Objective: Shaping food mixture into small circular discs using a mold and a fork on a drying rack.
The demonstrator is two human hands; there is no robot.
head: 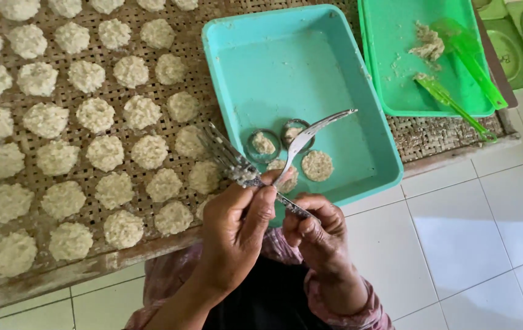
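My left hand (pixel 237 229) pinches the handle of a shiny metal fork (pixel 316 131) whose tines point up and right over a teal plastic tray (pixel 286 55). A second fork (pixel 228 159), its tines pointing up and left and coated with sticky white bits, is gripped at the handle end by my right hand (pixel 319 235). The two forks cross just above my fingers. Under them in the tray lie two small metal rings (pixel 263 145) with rice inside and two flat round rice patties (pixel 317 165).
A woven bamboo mat (pixel 121 122) on the left carries several rows of round white rice patties (pixel 95 115). A green tray (pixel 396 73) at top right holds a clump of rice and two green plastic spatulas (pixel 469 55). White floor tiles (pixel 487 232) lie below.
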